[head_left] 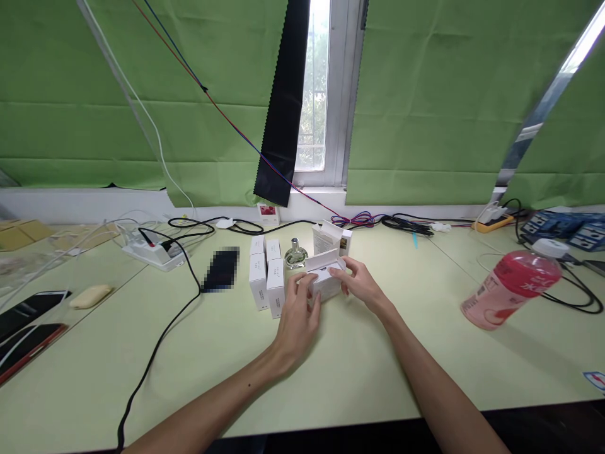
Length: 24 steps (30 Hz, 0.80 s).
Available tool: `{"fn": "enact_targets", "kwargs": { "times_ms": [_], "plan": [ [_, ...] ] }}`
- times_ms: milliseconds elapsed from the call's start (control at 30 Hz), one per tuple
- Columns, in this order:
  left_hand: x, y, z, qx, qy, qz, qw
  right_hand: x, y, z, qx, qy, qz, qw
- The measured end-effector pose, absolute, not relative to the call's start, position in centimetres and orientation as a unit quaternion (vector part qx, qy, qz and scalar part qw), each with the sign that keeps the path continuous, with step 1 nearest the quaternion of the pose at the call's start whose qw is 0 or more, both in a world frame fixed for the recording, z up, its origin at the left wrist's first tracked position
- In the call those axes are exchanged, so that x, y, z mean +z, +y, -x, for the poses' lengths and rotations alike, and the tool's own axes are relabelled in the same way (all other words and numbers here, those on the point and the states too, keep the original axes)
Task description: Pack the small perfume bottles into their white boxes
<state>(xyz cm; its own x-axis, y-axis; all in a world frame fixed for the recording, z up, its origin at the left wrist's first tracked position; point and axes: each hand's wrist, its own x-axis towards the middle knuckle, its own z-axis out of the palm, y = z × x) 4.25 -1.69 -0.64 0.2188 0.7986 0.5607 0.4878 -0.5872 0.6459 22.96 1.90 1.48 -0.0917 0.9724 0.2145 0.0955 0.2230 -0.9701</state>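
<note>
The white carton [329, 289] lies directly between the two hands, just above or on the surface [378, 359], which of these cannot be told; its long axis appears to run aslant, left end slightly nearer the person, right end farther off; neither hand is clearly nearer, as both touch it. The left hand [297, 318] is closed about its left end, fingers over the top and thumb along the near side; the right hand [360, 282] grips the right end, thumb on the upper edge.

A flap [324, 258] stands raised at the carton's far side, so it is at least partly open; its contents are hidden. Just behind and to the left is a glass bottle [295, 257] with a silvery cap; its fill is hard to judge; beyond the carton stands an open box [346, 242], its inside out of sight; at least four small white boxes [258, 282] stand grouped, apparently shut, beside the left hand.
</note>
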Motion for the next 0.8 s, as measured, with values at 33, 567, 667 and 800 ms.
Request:
{"fn": "enact_targets", "kwargs": {
  "times_ms": [33,567,667,800],
  "plan": [
    [-0.6,-1.7,-4.2,0.461,0.422,-0.761,0.171,1.4,1.9,-23.0,0.436,-0.597,0.444,0.506],
    [-0.4,-1.4,-4.2,0.468,0.422,-0.76,0.159,1.7,2.2,-24.0,0.502,-0.533,0.416,0.539],
    [-0.4,-1.4,-4.2,0.465,0.424,-0.761,0.159,1.6,2.1,-24.1,0.485,-0.543,0.43,0.534],
    [-0.5,-1.4,-4.2,0.463,0.428,-0.759,0.163,1.7,2.0,-24.1,0.473,-0.537,0.455,0.531]
  ]
}}
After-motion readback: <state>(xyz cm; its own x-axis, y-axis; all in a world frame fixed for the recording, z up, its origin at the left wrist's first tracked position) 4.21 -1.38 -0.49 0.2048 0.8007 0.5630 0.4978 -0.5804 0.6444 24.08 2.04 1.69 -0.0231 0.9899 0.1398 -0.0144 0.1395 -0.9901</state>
